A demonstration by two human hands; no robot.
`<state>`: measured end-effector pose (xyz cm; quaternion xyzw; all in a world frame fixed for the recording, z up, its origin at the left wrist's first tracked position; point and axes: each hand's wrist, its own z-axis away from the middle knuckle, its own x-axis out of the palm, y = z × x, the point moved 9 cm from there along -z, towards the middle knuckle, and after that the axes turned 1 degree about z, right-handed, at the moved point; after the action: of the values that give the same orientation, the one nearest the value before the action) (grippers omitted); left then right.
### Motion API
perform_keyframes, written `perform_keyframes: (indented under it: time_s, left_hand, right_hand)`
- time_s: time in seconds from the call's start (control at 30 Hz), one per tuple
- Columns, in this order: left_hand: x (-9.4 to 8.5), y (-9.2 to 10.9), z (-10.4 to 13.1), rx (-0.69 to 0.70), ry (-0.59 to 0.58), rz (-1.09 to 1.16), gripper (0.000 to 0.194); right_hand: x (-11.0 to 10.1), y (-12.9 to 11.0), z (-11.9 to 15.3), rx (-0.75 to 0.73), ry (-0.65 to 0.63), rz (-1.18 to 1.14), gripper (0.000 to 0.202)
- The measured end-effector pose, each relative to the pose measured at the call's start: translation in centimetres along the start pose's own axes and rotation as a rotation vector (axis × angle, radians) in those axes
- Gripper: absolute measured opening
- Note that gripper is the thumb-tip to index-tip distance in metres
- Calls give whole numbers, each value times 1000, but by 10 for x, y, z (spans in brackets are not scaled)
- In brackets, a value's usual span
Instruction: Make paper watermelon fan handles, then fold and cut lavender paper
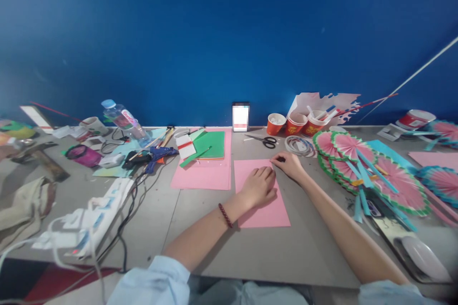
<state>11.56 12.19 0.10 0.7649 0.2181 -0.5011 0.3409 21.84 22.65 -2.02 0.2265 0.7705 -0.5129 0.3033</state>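
1. Pink paper (265,217) is laid on the table (200,243), partly covered by the left hand (258,186); its fingers are close together, the thumb apart, nothing gripped.
2. The paper's far right corner is reached by the right hand (290,166); whether it is pinched cannot be told.
3. Farther, white pieces are held in one red cup (275,128), pen-like sticks in another cup (312,128).

I could draw my hands (259,186) back over bare grey worktop (279,255). Ahead, black-handled metal scissors (269,142) and red paper cups (276,126) block me; round pleated pink-and-green paper fans (397,183) crowd my right, a long white power strip (113,202) my left.
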Motion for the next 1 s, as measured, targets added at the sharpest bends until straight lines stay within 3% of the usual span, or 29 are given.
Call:
perform_keyframes:
  time_s: [0.47,0.7,1.0]
  left_hand:
    - [1,-1,2,-23,-3,26,45]
    - [0,-1,2,-15,3,22,47]
    - [0,-1,2,-8,6,31,46]
  right_hand:
    - [-1,12,-1,139,39,-21,20]
    - [-1,-9,7,-69,-134,-132,19]
    - [0,-8,7,-34,-156,-147,19]
